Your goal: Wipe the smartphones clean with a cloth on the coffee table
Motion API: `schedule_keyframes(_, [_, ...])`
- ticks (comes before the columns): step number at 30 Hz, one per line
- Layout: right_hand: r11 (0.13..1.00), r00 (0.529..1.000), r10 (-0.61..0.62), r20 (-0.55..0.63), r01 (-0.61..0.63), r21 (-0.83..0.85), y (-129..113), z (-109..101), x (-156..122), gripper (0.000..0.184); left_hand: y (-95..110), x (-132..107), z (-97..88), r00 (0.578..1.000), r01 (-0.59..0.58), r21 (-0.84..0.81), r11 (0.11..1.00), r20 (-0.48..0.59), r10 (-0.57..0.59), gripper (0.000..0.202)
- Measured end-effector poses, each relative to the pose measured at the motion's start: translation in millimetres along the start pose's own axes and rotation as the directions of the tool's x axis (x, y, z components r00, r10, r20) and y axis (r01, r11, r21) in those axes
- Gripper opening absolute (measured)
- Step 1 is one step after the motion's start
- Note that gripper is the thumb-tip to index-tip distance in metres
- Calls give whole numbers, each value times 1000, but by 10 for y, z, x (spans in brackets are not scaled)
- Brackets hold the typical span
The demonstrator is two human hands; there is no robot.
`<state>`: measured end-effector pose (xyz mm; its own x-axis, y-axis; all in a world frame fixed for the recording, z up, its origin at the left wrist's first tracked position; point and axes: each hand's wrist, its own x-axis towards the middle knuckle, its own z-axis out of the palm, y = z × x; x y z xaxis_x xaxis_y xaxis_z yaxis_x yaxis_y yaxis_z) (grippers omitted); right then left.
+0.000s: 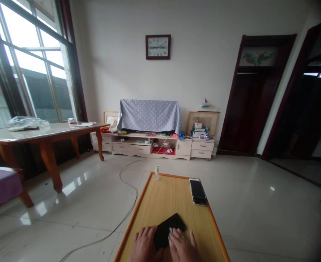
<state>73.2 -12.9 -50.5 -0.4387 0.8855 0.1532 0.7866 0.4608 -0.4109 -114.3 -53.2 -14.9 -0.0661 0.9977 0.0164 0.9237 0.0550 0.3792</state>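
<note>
A black smartphone [176, 220] lies slantwise on the wooden table [173, 194], its dark face up. My left hand [144, 244] is closed on the phone's left end, fingers along one edge and thumb at the near side. My right hand [182, 246] presses a small grey cloth [170, 233] onto the phone's surface, fingers together over it and thumb apart. Most of the cloth is hidden under those fingers. At the table's far right edge sits a stack of phones [197, 191], and a small clear pump bottle [157, 173] with a green top stands at the far left corner.
A pale cable [134, 193] curves over the tiled floor left of the table. A larger table [59, 133] stands by the window. Against the far wall is a low cabinet [133, 147] with a cloth-covered object on top.
</note>
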Motion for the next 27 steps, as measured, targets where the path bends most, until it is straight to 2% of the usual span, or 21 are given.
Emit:
schedule_keyframes(3, [996,996,83,-41,-85,-38,66,-265,51,46,6,2,4,1000,-5,-9,1000,-11,5,67])
schedule_keyframes(5, [993,994,103,-43,-105,-60,67,-273,75,47,0,8,8,1000,-12,-22,1000,-12,12,67])
schedule_keyframes(9, [1000,999,15,39,-14,-17,-40,66,65,42,-13,25,11,1000,-19,-39,999,-8,19,65])
schedule_keyframes(12, [999,999,37,24,-37,14,-109,220,34,38,-3,26,1,1000,-17,-37,999,-8,17,64])
schedule_keyframes(14, [999,999,27,20,-28,36,-98,134,27,40,11,20,-10,1000,-16,-23,1000,0,16,64])
schedule_keyframes(16, [999,1000,8,16,-9,35,-51,-51,36,41,25,13,-21,1000,-14,-9,1000,4,14,66])
schedule_keyframes(18, [999,998,53,-31,-53,-7,-2,-216,57,44,38,10,-31,1000,-19,-3,1000,9,19,67])
schedule_keyframes(20, [996,995,77,-65,-79,-39,15,-252,82,46,52,13,-46,1000,-16,1,1000,20,16,68])
schedule_keyframes(23, [999,997,43,-57,-45,-27,-34,-22,111,43,79,25,-87,999,-8,6,1000,50,7,68])
schedule_keyframes(25, [999,999,36,-17,-36,-16,-88,206,120,37,101,35,-125,997,-1,11,1000,71,1,67])
schedule_keyframes(27, [1000,999,29,19,-29,-10,-122,343,119,34,121,42,-160,996,3,20,1000,90,-4,66])
